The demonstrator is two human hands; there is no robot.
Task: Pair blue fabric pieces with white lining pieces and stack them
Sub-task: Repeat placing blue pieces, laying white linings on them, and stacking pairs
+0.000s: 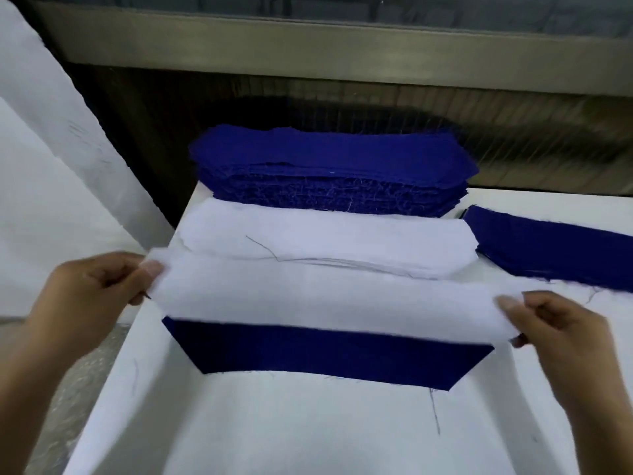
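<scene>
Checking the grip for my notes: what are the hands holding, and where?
A white lining piece, pinched at its two short ends: left hand on one, right hand on the other.

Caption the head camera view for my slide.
Left hand and right hand hold a white lining piece over a blue fabric piece.

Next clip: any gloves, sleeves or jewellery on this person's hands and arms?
No gloves: the left hand and right hand are bare. No rings on the fingers that show, no watch or bracelet, and no sleeve reaches into view on either side.
</scene>
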